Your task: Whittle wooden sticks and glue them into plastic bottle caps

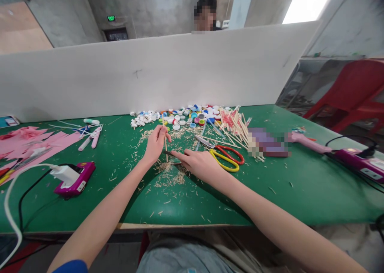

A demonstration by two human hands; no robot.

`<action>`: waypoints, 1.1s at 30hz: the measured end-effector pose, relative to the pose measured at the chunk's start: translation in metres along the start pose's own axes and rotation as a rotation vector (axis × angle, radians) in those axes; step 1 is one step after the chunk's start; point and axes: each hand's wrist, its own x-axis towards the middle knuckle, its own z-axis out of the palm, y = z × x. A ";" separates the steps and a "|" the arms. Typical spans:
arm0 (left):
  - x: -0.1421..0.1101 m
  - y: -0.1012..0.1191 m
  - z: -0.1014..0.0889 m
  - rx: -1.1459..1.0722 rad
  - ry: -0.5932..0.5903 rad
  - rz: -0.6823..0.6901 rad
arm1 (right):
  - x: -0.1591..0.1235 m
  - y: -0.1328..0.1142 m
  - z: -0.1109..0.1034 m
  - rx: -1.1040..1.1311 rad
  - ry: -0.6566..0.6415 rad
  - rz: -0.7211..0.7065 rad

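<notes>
My left hand (pixel 156 143) is closed around a thin wooden stick (pixel 164 123), which stands nearly upright with its lower end towards the table. From the right, my right hand (pixel 200 164) grips a small knife (pixel 168 153), its dark blade lying across the stick just below my left fingers. The knife's handle is mostly hidden by my fingers. Wood shavings (pixel 177 177) lie heaped under and around both hands. Beside my right hand rests a pair of scissors (pixel 228 157) with red and yellow handles.
Behind my hands lie many bottle caps (pixel 180 117) and a pile of wooden sticks (pixel 237 129). Pink paper (pixel 45 149), glue guns (pixel 93 139) and a purple power strip (pixel 75 181) are left; another strip (pixel 357 163) is right. A white board (pixel 150 77) stands behind, a person beyond.
</notes>
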 end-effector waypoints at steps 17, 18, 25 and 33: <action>-0.001 0.002 0.000 0.021 0.005 -0.010 | -0.003 -0.001 -0.003 -0.028 -0.061 -0.044; -0.001 0.002 0.000 0.024 0.003 -0.011 | -0.002 0.000 -0.002 -0.027 -0.049 -0.029; -0.002 0.006 0.001 0.021 0.006 -0.014 | -0.001 0.000 0.001 -0.026 -0.041 -0.021; -0.003 0.007 0.002 0.004 0.016 -0.023 | -0.001 -0.001 -0.004 -0.083 -0.019 -0.020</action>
